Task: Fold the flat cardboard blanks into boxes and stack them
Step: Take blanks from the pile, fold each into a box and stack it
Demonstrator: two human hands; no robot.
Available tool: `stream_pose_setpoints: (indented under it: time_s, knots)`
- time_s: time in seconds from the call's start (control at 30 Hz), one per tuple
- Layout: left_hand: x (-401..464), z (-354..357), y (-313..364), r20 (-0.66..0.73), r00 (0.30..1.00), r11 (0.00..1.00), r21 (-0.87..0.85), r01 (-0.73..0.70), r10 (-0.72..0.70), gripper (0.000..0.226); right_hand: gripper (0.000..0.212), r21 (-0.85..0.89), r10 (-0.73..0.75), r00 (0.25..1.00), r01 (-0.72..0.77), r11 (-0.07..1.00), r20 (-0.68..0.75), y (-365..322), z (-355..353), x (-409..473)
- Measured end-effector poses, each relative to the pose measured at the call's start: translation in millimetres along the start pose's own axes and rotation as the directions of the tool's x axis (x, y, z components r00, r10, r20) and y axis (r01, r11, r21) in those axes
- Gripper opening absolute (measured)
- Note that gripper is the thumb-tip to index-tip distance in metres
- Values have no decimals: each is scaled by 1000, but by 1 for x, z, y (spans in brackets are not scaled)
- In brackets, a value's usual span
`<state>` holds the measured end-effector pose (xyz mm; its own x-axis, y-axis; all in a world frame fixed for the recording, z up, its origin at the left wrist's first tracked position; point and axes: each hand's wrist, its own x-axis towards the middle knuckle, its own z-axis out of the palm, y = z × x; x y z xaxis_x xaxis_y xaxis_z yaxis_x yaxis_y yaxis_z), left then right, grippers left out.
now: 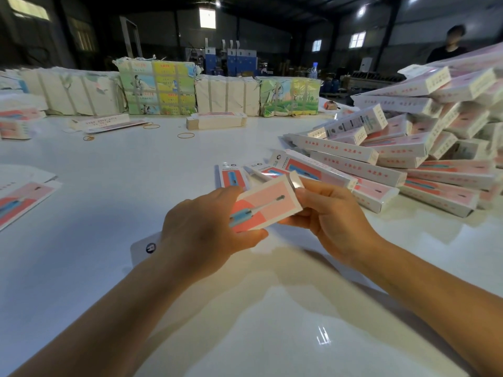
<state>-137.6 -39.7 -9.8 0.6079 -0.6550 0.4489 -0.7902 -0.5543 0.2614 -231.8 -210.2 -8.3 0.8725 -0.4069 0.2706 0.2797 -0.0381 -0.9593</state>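
I hold a pink and white cardboard box printed with a blue toothbrush, just above the white table. My left hand grips its near end, thumb under and fingers over the top. My right hand grips the far end, with fingertips by the small end flap that stands up. A large pile of folded boxes lies to the right. A few folded boxes lie just beyond my hands.
A short stack of flat blanks sits mid-table, with more blanks at the left edge. Wrapped bundles line the far side. Rubber bands lie loose. A person stands at the far right.
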Motion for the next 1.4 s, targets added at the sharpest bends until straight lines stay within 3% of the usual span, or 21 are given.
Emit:
stream_pose_setpoints:
  time_s: [0.23, 0.4, 0.6, 0.73, 0.9, 1.0, 1.2, 1.4]
  knots:
    - [-2, 0, 0, -14, 1000, 999, 20, -27, 27, 70, 60, -242, -105, 995, 101, 965, -2, -1, 6, -6]
    - [-3, -1, 0, -19, 999, 999, 27, -34, 34, 71, 41, -326, -155, 988, 144, 934, -8, 0, 7, -9]
    - [-2, -2, 2, -18, 1000, 1000, -16, -21, 20, 75, 45, -296, -146, 989, 130, 946, -35, -2, 6, -10]
    - [-2, -2, 4, -35, 999, 999, 14, -30, 30, 76, 35, -456, -240, 971, 209, 865, -10, 2, 10, -12]
    - [-2, 0, 5, -48, 999, 999, 35, -14, 16, 71, 19, -505, -289, 956, 275, 818, 52, 3, 17, -19]
    - [-2, 0, 8, -62, 998, 999, 41, 6, -3, 68, 28, -550, -302, 952, 284, 785, 60, 5, 19, -21]
    - [-1, -2, 12, -69, 997, 999, 42, 20, -17, 67, 32, -479, -260, 959, 281, 832, 111, 3, 16, -20]
    - [2, -3, 13, -62, 998, 1000, -2, 26, -26, 66, 41, -331, -251, 965, 261, 907, 73, 3, 11, -10]
